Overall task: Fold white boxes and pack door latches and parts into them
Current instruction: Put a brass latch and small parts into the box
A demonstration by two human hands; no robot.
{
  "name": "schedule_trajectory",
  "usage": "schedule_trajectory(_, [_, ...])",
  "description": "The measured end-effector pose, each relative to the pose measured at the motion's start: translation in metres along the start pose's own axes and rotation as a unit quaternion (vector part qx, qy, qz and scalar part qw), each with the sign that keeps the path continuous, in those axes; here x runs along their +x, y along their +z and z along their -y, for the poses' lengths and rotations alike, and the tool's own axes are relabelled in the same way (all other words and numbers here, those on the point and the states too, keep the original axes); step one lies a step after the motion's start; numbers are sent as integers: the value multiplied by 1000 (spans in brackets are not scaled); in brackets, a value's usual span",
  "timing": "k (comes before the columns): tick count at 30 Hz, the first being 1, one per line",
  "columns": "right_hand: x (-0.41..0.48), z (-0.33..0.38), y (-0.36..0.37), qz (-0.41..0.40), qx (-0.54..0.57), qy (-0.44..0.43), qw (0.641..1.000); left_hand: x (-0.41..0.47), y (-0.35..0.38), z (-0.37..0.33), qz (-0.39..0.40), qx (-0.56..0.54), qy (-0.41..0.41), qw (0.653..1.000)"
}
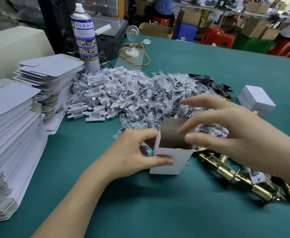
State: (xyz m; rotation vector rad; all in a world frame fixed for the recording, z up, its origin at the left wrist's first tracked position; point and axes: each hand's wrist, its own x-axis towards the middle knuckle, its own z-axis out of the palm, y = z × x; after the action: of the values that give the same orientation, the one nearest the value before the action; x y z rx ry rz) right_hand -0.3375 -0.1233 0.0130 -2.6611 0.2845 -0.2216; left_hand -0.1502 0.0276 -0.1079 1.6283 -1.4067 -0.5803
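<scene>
A white box [170, 160] stands upright and open-topped on the green table [140, 203], its grey inside showing. My left hand [137, 155] grips its left wall, thumb on the front face and fingers curled behind the corner. My right hand [226, 133] hovers over the box's right side with fingers spread and relaxed, holding nothing. Brass door latches [235, 176] lie in a heap just right of the box. Behind it sits a mound of small clear bags of black screws [158, 98].
Two tall stacks of flat white box blanks [12, 134] fill the left side. White plastic inserts [99, 93] are heaped beside them, black plates [214, 85] further right. Closed white boxes [255, 100] stand at right. A spray can [85, 36] and a bulb [132, 40] stand behind.
</scene>
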Motion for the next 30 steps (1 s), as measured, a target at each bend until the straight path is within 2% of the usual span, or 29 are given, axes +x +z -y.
schedule_trajectory(4, [2, -7, 3, -65, 30, 18, 997, 0, 4, 1, -17, -45, -52, 998])
schedule_trajectory(7, [4, -13, 6, -99, 41, 24, 994, 1, 5, 1, -33, -68, -70, 995])
schedule_trajectory(10, [8, -20, 9, -167, 66, 28, 983, 1, 6, 1, -38, -90, -81, 992])
schedule_trajectory(13, [18, -30, 13, -239, 42, 45, 969, 1, 6, 2, -35, -87, -80, 992])
schedule_trajectory(15, [27, -35, 15, -247, 24, 58, 967, 1, 6, 3, -35, -75, -74, 994])
schedule_trajectory(23, [73, -23, 5, -150, -35, 60, 986, 1, 9, 4, -16, 4, -61, 998])
schedule_trajectory(27, [107, 8, 11, -52, -110, 15, 992, 4, 11, 6, -18, 30, -71, 997])
schedule_trajectory(30, [141, 34, 36, 4, -222, -26, 975, 4, 11, 9, -18, 29, -74, 997])
